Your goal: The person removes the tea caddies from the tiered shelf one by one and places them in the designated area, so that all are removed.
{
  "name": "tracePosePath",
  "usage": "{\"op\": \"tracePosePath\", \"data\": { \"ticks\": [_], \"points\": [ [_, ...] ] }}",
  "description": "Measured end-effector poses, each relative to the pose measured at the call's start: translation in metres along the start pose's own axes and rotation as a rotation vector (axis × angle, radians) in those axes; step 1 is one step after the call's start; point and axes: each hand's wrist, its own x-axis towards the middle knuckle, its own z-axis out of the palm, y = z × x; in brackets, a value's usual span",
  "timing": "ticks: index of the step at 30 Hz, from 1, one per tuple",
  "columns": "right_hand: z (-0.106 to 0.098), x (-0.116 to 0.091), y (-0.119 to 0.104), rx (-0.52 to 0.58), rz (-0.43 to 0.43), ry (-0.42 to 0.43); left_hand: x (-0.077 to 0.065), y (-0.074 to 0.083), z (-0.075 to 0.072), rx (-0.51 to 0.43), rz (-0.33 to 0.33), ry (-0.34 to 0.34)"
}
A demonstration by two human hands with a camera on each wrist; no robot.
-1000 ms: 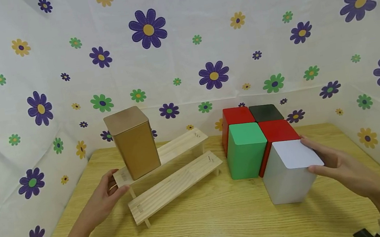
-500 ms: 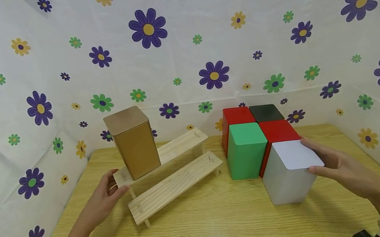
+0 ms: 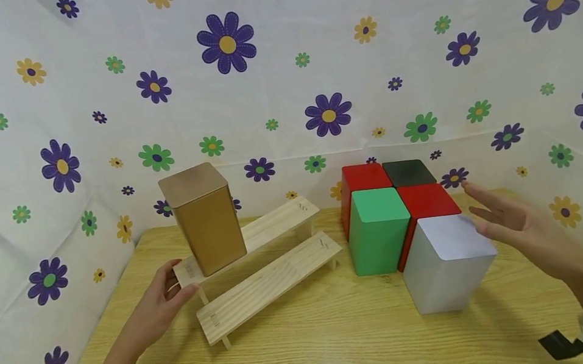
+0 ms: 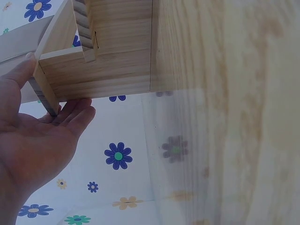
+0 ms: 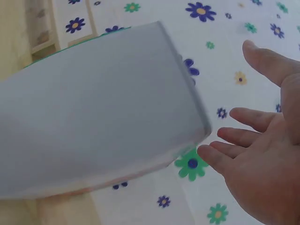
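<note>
A two-tier wooden shelf stands on the left, with a gold tin upright on its upper board. My left hand grips the left end of that board; in the left wrist view the thumb lies on top and the fingers reach below the wood. On the right stands a white tin, front of a group. Beside and slightly behind its top is my right hand, fingers extended and holding nothing. The right wrist view shows the hand apart from the tin's top end.
Close behind the white tin are a green tin, two red tins and a black one. Flower-patterned cloth encloses the wooden tabletop at the back and both sides. A dark strap shows near the right sleeve.
My right hand has let go of the white tin and moved up and back from it. The tin stays where it was. My left hand and the shelf have not moved.
</note>
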Motion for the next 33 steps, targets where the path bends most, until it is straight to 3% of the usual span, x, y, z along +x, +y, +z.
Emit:
{"op": "tracePosePath", "data": {
  "ticks": [5,11,17,26,33],
  "points": [
    [-0.001,0.014,-0.029,-0.052,-0.012,0.018,0.0,0.001,0.0,0.013,-0.001,0.0],
    [0.01,0.031,-0.065,-0.02,-0.033,-0.016,-0.001,0.002,0.0,0.02,-0.016,-0.003],
    [0.023,0.048,-0.094,0.023,-0.017,-0.112,-0.001,0.003,0.0,0.021,-0.027,-0.007],
    [0.058,0.072,-0.109,0.199,-0.065,-0.194,0.0,0.0,0.0,0.019,-0.029,-0.005],
    [0.091,0.093,-0.119,0.283,-0.121,-0.173,-0.001,0.001,0.0,0.019,-0.016,-0.004]
  ]
}}
